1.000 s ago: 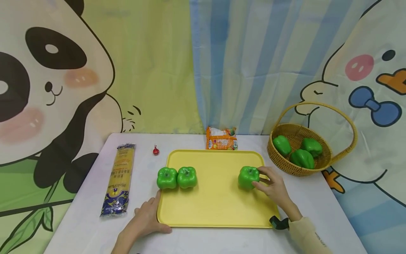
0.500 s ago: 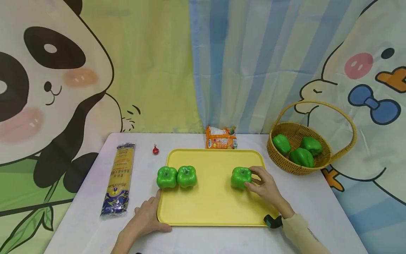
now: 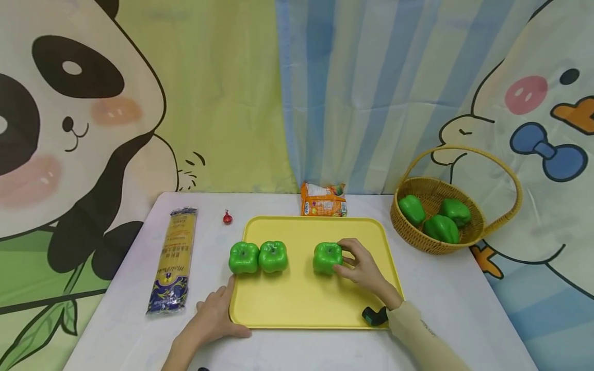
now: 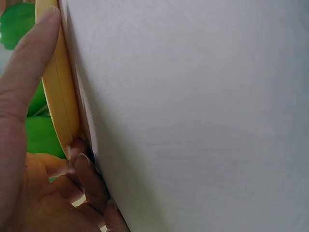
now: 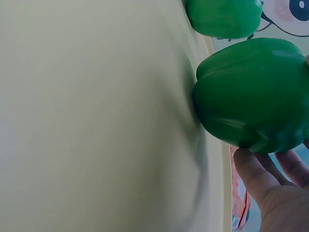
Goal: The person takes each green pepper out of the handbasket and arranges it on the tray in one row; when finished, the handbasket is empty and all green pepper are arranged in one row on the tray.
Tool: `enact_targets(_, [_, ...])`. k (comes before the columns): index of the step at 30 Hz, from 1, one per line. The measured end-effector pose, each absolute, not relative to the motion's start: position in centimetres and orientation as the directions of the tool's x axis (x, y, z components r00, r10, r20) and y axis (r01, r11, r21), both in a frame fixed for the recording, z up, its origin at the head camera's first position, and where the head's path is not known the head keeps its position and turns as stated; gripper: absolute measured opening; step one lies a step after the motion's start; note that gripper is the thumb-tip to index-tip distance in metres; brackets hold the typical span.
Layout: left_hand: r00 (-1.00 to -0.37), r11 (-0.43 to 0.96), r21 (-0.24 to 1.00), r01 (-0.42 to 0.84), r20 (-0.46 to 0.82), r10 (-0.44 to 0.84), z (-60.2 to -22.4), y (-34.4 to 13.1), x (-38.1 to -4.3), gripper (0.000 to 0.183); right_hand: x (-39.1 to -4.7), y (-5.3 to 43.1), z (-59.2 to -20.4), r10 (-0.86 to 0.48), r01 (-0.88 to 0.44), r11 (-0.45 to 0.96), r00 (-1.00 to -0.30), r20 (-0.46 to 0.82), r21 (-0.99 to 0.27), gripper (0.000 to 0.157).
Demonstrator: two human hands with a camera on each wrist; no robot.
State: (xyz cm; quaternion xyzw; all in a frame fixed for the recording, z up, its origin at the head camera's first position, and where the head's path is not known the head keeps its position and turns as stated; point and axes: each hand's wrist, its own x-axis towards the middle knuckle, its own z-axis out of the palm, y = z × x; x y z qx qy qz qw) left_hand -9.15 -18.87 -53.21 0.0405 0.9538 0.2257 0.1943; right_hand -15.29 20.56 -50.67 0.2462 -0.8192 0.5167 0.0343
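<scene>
Pepper point(image 3: 327, 257) gripped in my right hand point(image 3: 363, 266), over the tray point(image 3: 297, 307).
My right fingers pinch its right side, thumb nearer me; whether its base touches the tray, I can't tell. It looks light, stiff and glossy, perhaps slippery, so the broad sides should suit a gentle hold. My left hand point(image 3: 211, 318) holds the tray's near left corner.

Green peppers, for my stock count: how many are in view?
6: two peppers near the left edge of the tray, one in the right hand, three in the basket, where more could be hidden.
</scene>
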Motion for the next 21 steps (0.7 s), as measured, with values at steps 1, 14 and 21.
enact_targets(1, [-0.921,0.895,0.447,-0.011,-0.353,0.165,-53.2,-18.9,-9.2,0.154,-15.3,20.1,-50.2,-0.377,-0.434,0.332,-0.875,0.304,-0.838,0.049])
enact_targets(14, [-0.918,0.889,0.457,-0.028,-0.364,0.157,-53.0,-18.8,-9.3,0.154,-16.2,17.2,-49.9,-0.481,-0.452,0.224,-0.822,0.305,-0.863,0.049])
enact_targets(21, [-0.922,0.893,0.451,-0.004,-0.348,0.172,-52.8,-18.8,-9.0,0.152,-16.8,17.3,-49.8,-0.481,-0.498,0.262,-0.810,0.335,-0.827,0.047])
